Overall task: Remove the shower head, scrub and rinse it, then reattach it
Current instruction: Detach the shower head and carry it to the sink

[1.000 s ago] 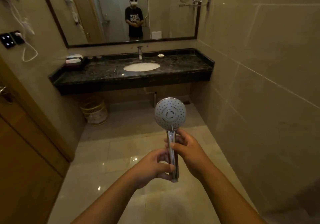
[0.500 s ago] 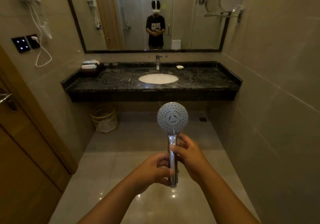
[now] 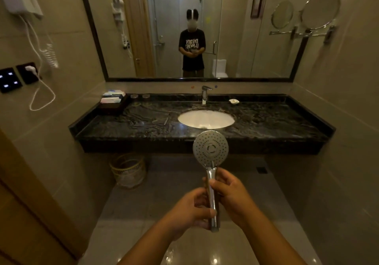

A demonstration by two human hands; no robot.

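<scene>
— Wicker, at ten o'clock from the hands: one pale woven waste basket [image 3: 128,169] under the long black marble counter [image 3: 143,121]. Then what?

— The person's left hand [image 3: 190,211], fingers curled round the low end of the handle. It holds one chrome hand shower head with a round grey nozzle face [image 3: 210,149], upright at centre, face toward the camera, no hose on it. The right hand [image 3: 231,199] pinches the handle higher up, thumb in front.

— Which step?

— Removal looks done; this seems the carry toward washing. At twelve o'clock sit one white oval basin [image 3: 205,118] and one chrome tap [image 3: 205,93]. The next move likely calls for bringing the head over that basin and running water.

— Counts?

— Two hands, one head, one basin, one tap, one basket. No brush shows.
</scene>
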